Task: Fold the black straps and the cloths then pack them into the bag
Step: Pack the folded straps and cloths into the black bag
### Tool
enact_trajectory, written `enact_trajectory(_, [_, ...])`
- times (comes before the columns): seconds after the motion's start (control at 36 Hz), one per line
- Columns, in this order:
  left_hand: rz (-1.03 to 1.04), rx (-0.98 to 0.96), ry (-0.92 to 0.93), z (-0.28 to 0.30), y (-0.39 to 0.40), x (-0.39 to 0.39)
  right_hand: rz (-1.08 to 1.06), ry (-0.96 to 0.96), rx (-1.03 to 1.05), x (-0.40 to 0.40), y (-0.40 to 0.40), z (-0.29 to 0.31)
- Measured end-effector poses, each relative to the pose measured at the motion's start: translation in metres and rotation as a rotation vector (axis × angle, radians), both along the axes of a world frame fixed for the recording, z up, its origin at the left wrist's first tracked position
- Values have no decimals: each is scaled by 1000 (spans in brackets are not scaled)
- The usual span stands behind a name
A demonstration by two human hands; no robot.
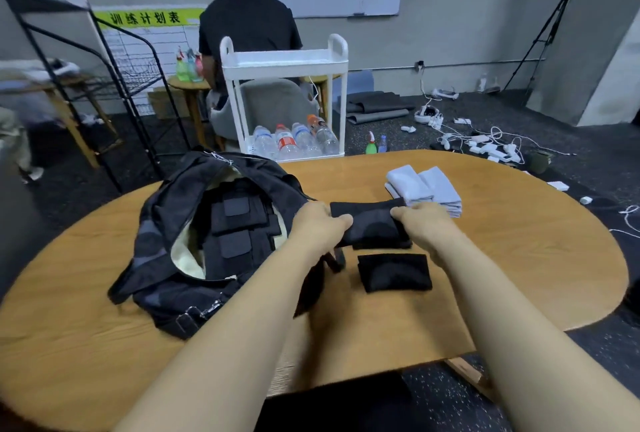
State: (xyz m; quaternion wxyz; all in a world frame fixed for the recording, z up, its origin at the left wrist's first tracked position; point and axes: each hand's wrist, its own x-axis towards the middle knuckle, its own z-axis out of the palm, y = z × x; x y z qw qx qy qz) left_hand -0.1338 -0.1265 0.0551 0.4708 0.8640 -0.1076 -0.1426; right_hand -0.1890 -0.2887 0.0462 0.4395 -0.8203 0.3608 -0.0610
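Black fabric fills the middle of the wooden table [485,258]: a folded black strap [372,225] is held between both hands just to the right of the open bag [166,216]. The left hand [317,223] grips the strap's left end, fingers curled over its top edge, and the right hand [424,223] pinches the right end with the thumb on top. Each hand's grip is closed on the strap, which sits low over the table; whether it touches the surface cannot be told.

The bag lies on its side with its mouth wide open, showing a pale lining and several folded black straps [239,234] already stacked inside. A metal clasp [207,308] shows on the bag's near edge. Just nearer than the held strap, to the right of the bag, a second folded black piece [394,272] lies flat on the table. Beyond the held strap, farther right of the bag, a stack of folded light grey cloths [424,187] rests on the table, touching or nearly touching the strap's far edge.

Past the bag, off the table, stands a white cart [284,64] with water bottles [294,140] on its lowest shelf, and a person [247,22] in a black shirt sits behind it, back turned.
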Motion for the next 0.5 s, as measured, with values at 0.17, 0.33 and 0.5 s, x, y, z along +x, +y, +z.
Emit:
enact_trajectory(0.17, [158,60,-114,6,92,34,189,-20,-29,43,84,6])
enact_trajectory(0.33, [210,194,-98,-2,160,58,329,45,-106,80,149,-4])
enact_trajectory(0.5, [182,362,-70,-20,179,62,372,94,-257,90,174,-25])
